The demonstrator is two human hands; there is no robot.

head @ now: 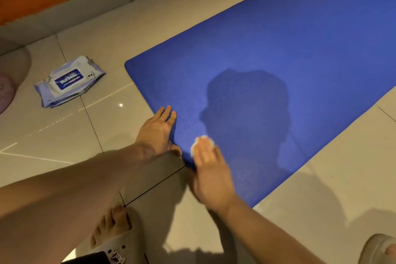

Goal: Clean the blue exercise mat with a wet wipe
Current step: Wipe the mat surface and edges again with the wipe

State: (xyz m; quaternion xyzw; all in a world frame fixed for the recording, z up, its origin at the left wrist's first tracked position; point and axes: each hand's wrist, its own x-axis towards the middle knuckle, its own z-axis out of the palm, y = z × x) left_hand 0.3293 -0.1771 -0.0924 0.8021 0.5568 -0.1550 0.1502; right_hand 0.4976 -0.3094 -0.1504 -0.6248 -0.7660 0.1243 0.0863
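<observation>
While the right hand (pixel 212 171) presses the bunched white wet wipe (pixel 202 142) onto the blue exercise mat (pixel 278 49), close to its near short edge, the left hand (pixel 157 133) lies flat with straight fingers on that same edge, partly on the tiled floor (pixel 111 34), and holds nothing. The fingers of the right hand look stretched over the wipe, pushing it down more than pinching it (this hand is blurred, so the thumb is not clear). The mat is spread flat on the floor and runs away toward the upper right.

To do this step well, I think the strokes should go in overlapping lines from the edge outward, with even pressure. The left hand should pin the edge so that the mat does not slide or fold. I cannot tell which parts are already wet, but the long far part probably waits for its turn.

A pack of wipes (pixel 68 80) lies on the floor to the left, well apart from the mat. A foot in a slipper (pixel 111 227) stands near the corner. The person's shadow (pixel 246 113) falls on the mat and could hide dirt.
</observation>
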